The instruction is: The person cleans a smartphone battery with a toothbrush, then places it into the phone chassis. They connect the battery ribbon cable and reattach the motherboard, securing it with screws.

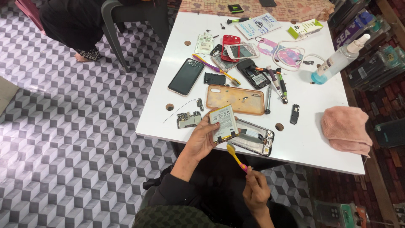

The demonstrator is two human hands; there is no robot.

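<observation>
My left hand [201, 141] holds a flat pale phone battery [224, 123] up over the near edge of the white table [312, 143]. My right hand [254, 191] grips a yellow and pink toothbrush [236, 157], whose head points up at the battery's lower edge. Just behind the battery lies an opened phone frame [255, 139] with its insides showing. An orange phone case [236, 99] holding small screws rests a little farther back.
A black phone [186, 76], a circuit board [188, 120], a red phone shell [230, 47], screwdrivers [276, 84], a second toothbrush [213, 69], a spray bottle [337, 63] and a pink cloth [346, 128] lie on the table. A grey chair [135, 21] and a person in black [74, 23] are at far left.
</observation>
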